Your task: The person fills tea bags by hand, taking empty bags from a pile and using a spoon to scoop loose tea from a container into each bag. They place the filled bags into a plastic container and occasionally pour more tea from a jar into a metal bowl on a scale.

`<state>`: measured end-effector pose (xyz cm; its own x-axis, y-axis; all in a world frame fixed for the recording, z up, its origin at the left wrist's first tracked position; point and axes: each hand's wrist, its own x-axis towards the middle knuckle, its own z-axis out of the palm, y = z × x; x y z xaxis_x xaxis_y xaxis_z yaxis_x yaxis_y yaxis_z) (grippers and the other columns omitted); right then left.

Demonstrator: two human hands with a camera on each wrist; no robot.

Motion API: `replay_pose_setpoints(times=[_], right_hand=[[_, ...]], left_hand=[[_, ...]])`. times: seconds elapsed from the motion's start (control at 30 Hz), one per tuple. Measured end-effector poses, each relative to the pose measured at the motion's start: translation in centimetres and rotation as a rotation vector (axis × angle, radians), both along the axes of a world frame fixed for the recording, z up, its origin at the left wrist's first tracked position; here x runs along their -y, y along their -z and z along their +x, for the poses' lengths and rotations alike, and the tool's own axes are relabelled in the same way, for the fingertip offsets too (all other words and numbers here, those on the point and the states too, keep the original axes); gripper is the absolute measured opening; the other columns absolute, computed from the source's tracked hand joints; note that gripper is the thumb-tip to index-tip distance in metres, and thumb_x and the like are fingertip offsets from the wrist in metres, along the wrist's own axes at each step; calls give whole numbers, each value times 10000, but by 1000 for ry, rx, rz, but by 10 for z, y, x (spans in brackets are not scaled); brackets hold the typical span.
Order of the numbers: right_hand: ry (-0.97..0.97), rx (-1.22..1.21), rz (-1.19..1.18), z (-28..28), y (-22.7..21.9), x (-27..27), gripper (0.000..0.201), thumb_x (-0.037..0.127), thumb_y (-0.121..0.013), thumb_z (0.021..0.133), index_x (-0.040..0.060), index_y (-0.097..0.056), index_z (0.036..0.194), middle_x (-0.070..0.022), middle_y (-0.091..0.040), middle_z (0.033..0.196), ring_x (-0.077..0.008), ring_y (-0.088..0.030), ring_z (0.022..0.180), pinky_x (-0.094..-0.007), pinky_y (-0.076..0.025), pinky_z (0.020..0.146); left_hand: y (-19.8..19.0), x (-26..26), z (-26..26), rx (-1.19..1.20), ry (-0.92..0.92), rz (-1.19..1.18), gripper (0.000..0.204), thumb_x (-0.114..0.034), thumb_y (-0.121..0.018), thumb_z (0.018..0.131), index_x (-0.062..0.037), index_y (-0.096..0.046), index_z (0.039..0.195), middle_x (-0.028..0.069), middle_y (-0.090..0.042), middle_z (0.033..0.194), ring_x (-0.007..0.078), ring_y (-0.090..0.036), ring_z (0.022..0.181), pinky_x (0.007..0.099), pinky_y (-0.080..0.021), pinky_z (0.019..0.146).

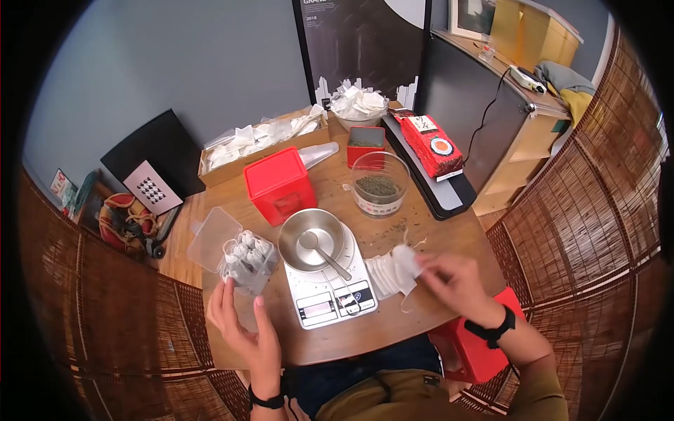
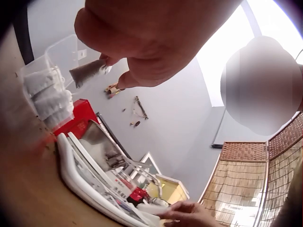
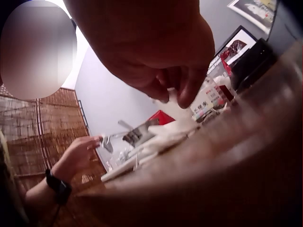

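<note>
My left hand (image 1: 242,333) is at the near side of a clear plastic box (image 1: 208,245) with several filled tea bags (image 1: 246,247). In the left wrist view its fingertips pinch a filled tea bag (image 2: 87,72) by its gathered top, beside the box. My right hand (image 1: 458,282) pinches a white empty tea bag (image 1: 405,258) at the right end of a row of empty bags (image 1: 380,276). Between the hands stands a white kitchen scale (image 1: 298,286) bearing a steel bowl (image 1: 293,228), with a metal spoon (image 1: 333,262) resting in it.
Behind the scale are a red tin (image 1: 279,184), a clear measuring cup (image 1: 379,205) of dried leaves and a small red open tin (image 1: 366,156). A long box (image 1: 203,168) and a bowl (image 1: 344,121) of white bags stand at the back. A red packet (image 1: 432,147) lies at right.
</note>
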<state>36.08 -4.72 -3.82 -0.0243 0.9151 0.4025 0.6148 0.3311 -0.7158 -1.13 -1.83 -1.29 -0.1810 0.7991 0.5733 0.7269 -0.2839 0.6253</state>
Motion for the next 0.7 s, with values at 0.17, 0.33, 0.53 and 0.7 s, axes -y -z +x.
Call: replay_pose_setpoints(times=[0.17, 0.33, 0.53, 0.7], right_hand=[[-109, 293, 62, -18, 1, 13, 222, 11, -768, 869, 4, -759, 1091, -182, -782, 1178, -382, -720, 1053, -445, -589, 962], [-31, 396, 23, -28, -8, 16, 448, 71, -737, 887, 17, -683, 1329, -169, -681, 1329, -383, -633, 1198, -467, -513, 993], [58, 407, 123, -34, -11, 19, 375, 65, -728, 919, 14, -704, 1290, -171, -684, 1337, -351, -645, 1161, -447, -507, 942], [-61, 39, 39, -60, -16, 57, 201, -22, -801, 900, 2, -757, 1095, -151, -768, 1089, -318, -748, 949, -373, -589, 806]], left_hand=[[-3, 47, 21, 129, 150, -27, 484, 21, -645, 1021, 57, -587, 1499, 237, -529, 1559, 362, -492, 1490, 458, -340, 1256], [23, 90, 45, 205, 324, -64, 457, 30, -705, 963, 78, -643, 1413, 282, -601, 1456, 408, -602, 1363, 468, -456, 1169], [40, 101, 68, 205, 487, -96, 468, 66, -787, 875, 68, -684, 1331, 268, -663, 1343, 414, -677, 1213, 427, -554, 1027], [47, 98, 79, 206, 525, -130, 468, 71, -775, 889, 75, -678, 1346, 259, -652, 1370, 403, -678, 1211, 410, -563, 1009]])
